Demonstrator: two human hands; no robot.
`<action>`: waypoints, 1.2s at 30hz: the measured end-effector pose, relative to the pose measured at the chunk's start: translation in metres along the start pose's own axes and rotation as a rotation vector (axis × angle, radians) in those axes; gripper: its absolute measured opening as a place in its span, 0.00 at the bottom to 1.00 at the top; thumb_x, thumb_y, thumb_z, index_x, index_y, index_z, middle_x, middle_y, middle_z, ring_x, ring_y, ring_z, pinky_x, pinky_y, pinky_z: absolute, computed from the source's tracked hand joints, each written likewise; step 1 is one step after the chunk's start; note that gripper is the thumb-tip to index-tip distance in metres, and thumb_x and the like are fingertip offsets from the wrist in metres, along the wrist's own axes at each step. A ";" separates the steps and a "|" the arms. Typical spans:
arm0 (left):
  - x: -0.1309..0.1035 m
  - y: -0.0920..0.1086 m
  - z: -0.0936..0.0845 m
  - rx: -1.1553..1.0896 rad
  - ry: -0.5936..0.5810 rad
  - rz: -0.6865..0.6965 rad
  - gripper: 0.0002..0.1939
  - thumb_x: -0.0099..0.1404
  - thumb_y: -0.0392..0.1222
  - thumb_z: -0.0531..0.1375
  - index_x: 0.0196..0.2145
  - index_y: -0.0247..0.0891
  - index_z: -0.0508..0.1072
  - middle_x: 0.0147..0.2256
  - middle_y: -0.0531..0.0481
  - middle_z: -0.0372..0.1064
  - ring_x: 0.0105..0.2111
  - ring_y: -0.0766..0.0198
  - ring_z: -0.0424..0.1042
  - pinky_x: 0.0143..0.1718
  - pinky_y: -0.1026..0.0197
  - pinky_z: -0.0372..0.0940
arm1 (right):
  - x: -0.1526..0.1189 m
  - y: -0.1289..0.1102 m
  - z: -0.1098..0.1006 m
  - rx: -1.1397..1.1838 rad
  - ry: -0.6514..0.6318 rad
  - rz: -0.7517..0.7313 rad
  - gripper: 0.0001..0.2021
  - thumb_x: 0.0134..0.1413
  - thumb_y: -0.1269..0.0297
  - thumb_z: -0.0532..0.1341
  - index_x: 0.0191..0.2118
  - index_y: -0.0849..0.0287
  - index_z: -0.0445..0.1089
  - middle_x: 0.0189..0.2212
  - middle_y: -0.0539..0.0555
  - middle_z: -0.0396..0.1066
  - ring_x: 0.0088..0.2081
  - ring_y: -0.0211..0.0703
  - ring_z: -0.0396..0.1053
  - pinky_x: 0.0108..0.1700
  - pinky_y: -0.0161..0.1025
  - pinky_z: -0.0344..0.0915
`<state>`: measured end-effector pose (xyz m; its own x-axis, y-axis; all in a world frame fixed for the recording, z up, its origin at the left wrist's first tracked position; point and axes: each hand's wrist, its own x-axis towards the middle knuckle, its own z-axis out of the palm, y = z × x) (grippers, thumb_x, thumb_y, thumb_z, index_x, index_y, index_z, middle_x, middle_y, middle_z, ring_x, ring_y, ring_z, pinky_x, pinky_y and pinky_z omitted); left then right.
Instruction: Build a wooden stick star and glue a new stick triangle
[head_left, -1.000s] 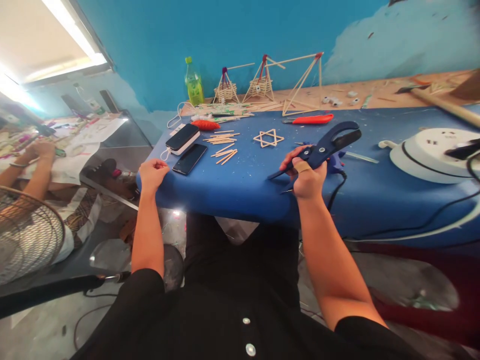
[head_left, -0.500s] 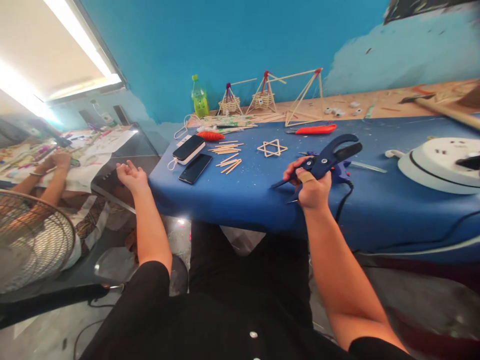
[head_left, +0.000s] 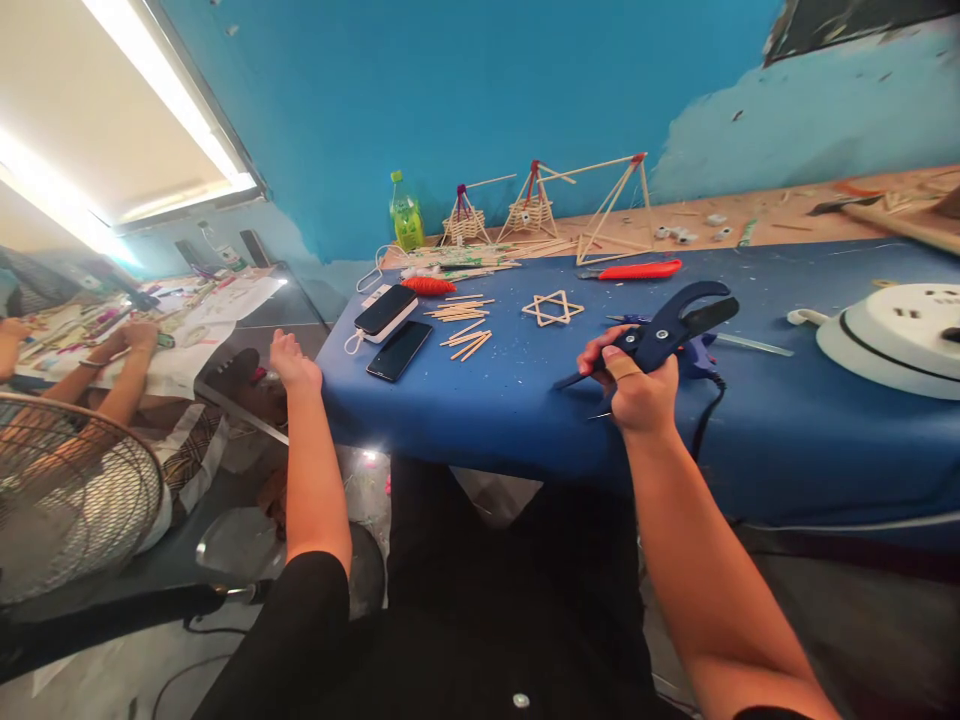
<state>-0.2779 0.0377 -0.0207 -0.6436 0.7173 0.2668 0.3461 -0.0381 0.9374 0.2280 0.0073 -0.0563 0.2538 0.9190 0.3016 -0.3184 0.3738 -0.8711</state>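
Note:
My right hand point(head_left: 645, 385) is closed around dark blue pruning shears point(head_left: 675, 330), held above the front of the blue-topped table point(head_left: 510, 410). Their curved jaws stand apart and point up to the right. Behind them, partly covered, lies a blue glue gun point(head_left: 701, 355) with a black cord. My left hand point(head_left: 295, 362) hangs in the air off the table's left edge, its fingers loosely bent and nothing visible in it. A six-pointed star of thin sticks point(head_left: 553, 308) lies flat mid-table. Left of it are small piles of cut sticks point(head_left: 469, 345).
Stick frames point(head_left: 529, 205) stand along the wall beside a green bottle point(head_left: 406, 215). A red-handled cutter point(head_left: 637, 270), orange thread point(head_left: 429, 286), a phone point(head_left: 400, 350) and a power bank point(head_left: 386, 310) lie on the table. A white power socket point(head_left: 892, 340) sits right. At left are a fan point(head_left: 82, 500) and another person's hands point(head_left: 135, 340).
My left hand has shifted right and turned, its fingers drawn closer together. My right hand still holds the shears. The whole view has shifted slightly.

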 end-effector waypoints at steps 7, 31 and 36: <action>-0.011 0.002 0.026 -0.143 0.181 0.019 0.17 0.76 0.42 0.59 0.28 0.37 0.72 0.27 0.54 0.70 0.30 0.66 0.74 0.39 0.63 0.70 | 0.000 -0.001 -0.001 0.002 -0.014 -0.009 0.17 0.45 0.56 0.75 0.37 0.54 0.69 0.26 0.47 0.71 0.27 0.40 0.71 0.28 0.38 0.70; -0.328 0.052 0.114 -0.488 -0.765 -0.295 0.30 0.49 0.60 0.80 0.30 0.41 0.69 0.27 0.52 0.79 0.20 0.68 0.72 0.22 0.66 0.64 | -0.093 0.001 0.085 0.156 0.001 -0.268 0.32 0.60 0.31 0.68 0.58 0.49 0.70 0.60 0.61 0.71 0.68 0.60 0.71 0.63 0.58 0.77; -0.323 0.045 0.111 -0.602 -0.751 -0.514 0.28 0.48 0.57 0.81 0.30 0.39 0.71 0.24 0.51 0.79 0.18 0.65 0.75 0.17 0.69 0.61 | -0.099 0.005 0.084 0.113 0.046 -0.215 0.38 0.57 0.25 0.67 0.59 0.49 0.70 0.61 0.62 0.70 0.67 0.62 0.71 0.64 0.62 0.76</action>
<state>0.0209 -0.1186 -0.0898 0.0361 0.9789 -0.2013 -0.3672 0.2003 0.9083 0.1248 -0.0708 -0.0582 0.3667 0.8114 0.4551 -0.3519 0.5738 -0.7395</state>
